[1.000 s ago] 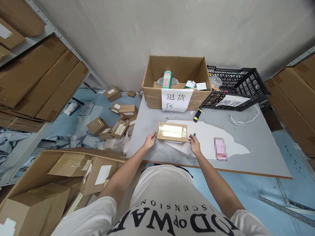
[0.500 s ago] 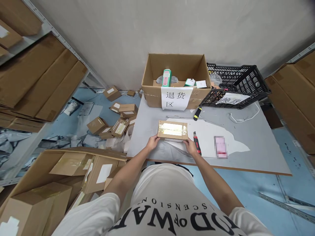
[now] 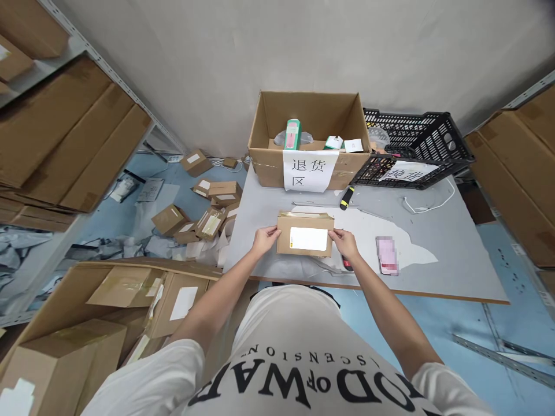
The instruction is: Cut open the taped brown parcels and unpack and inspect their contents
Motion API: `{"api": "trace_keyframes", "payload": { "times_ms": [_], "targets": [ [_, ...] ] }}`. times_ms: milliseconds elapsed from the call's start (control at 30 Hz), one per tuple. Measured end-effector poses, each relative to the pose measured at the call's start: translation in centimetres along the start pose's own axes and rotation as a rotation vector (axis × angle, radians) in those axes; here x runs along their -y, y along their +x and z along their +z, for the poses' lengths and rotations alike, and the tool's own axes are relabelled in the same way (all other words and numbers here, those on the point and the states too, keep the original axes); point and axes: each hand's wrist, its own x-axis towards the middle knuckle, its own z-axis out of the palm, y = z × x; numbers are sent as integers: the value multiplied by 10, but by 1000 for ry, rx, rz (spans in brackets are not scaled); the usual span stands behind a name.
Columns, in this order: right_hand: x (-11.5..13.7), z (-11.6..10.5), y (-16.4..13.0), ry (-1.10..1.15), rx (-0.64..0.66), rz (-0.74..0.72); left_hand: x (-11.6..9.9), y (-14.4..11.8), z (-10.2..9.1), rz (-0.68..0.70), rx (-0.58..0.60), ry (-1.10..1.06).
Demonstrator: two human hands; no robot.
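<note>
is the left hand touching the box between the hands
Touching: in the head view, the left hand grips the box at its left edge, with no visible gap.

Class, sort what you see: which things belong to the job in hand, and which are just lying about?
Job in hand:
- small cardboard box, held at its ends by the left hand and right hand
- its white label

Probably just lying about:
- yellow-and-black tool
- blurred pink item
- white cable
- boxes on the floor
</note>
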Motion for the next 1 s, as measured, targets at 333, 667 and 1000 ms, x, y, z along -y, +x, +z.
{"api": "trace_keyframes", "payload": {
  "times_ms": [333,667,1000],
  "targets": [
    [-21,24,18,-114,1,165,30,21,15,-154,-88,-11],
    [-41,32,29,116,87,211,37,25,15,-192,-1,-127],
    [-52,38,15,222,45,186,49,17,12,-168,-83,-77]
  ]
}}
